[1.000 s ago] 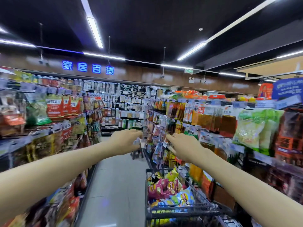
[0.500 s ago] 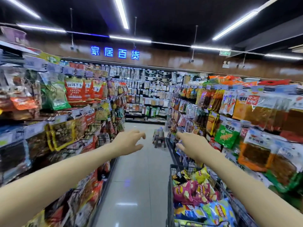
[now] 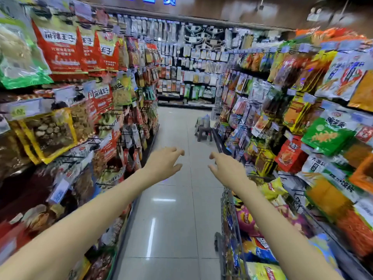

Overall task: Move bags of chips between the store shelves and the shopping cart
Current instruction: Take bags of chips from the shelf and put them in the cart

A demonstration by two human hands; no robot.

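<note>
**Below and right of the right hand: cart with chips, both hands empty**

Below the right forearm and to its right sits the shopping cart (image 3: 228, 229), its wire wall running lengthwise along the aisle, parked close against the right-hand shelves (image 3: 314, 122). Bags of chips (image 3: 256, 247) lie heaped inside: pink, blue and yellow packs, partly hidden by the forearm.

Right hand (image 3: 228, 168): extended forward over the cart's far end, fingers spread and slightly bent, holding nothing. Left hand (image 3: 163, 164): level with it over the bare aisle floor (image 3: 171, 229), fingers loosely bent, also empty. The hands are apart and touch nothing.

Judgement: the right hand is the nearer to both cart and right shelves; reaching the chips calls for a drop down and back toward the body. Left-side shelves (image 3: 70, 118) lie well apart from the cart. Picture blurred; labels uncertain.
</note>
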